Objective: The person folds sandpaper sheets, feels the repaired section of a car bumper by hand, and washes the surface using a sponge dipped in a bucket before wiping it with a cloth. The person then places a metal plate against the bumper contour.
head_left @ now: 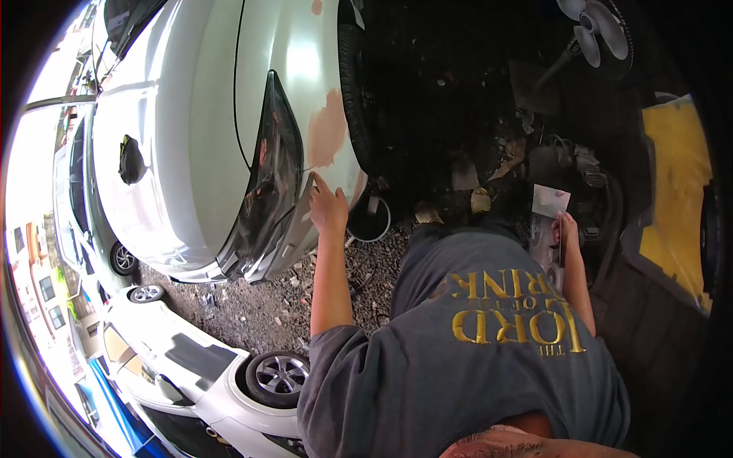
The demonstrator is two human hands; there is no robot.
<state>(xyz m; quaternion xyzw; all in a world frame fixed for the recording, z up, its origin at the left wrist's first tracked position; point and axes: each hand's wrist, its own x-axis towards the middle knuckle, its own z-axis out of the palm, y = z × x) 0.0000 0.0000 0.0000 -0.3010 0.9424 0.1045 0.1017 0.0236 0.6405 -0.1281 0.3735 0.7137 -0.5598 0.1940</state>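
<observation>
My left hand (329, 206) rests its extended fingertips on the white car (298, 69), at the panel edge beside the dark light (269, 172). Just above those fingers, a pinkish-brown filler patch (327, 131) covers part of the panel by the wheel arch. Off to the right, my right hand (565, 229) is closed on a flat, pale rectangular plate (550, 200), held well apart from the car. Below that plate hangs a greyish, smeared flat piece (545, 243); whether it is joined to the plate I cannot tell.
A bucket (369, 220) stands on gravelly ground near the car's corner. Another white car (206, 366) is parked at lower left. A fan (592, 29) stands at upper right, and a yellow panel (673, 202) lies at far right. A dark object (131, 160) sits on the car.
</observation>
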